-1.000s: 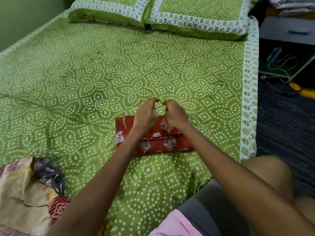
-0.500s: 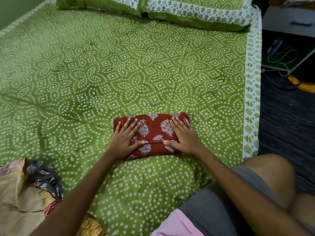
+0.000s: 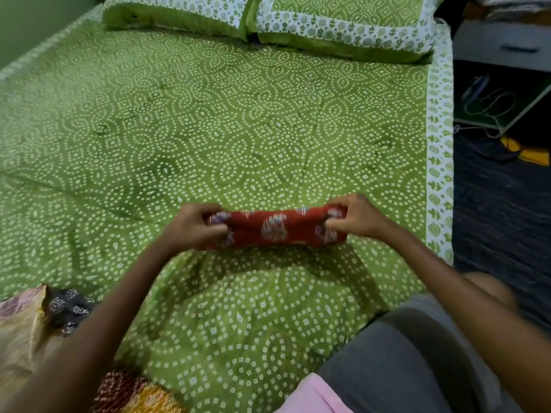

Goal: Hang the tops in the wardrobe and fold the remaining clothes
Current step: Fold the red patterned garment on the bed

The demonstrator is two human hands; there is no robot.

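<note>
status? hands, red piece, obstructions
Left hand and right hand grip opposite ends of the folded red cloth. Unfolded clothes pile at left, apart.

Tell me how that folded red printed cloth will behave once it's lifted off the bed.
The red cloth is probably soft and floppy: it bunches where the left hand and right hand grip its ends. It likely sags or unfolds unless held at both ends. It looks light; nothing suggests it would roll or break.
</note>
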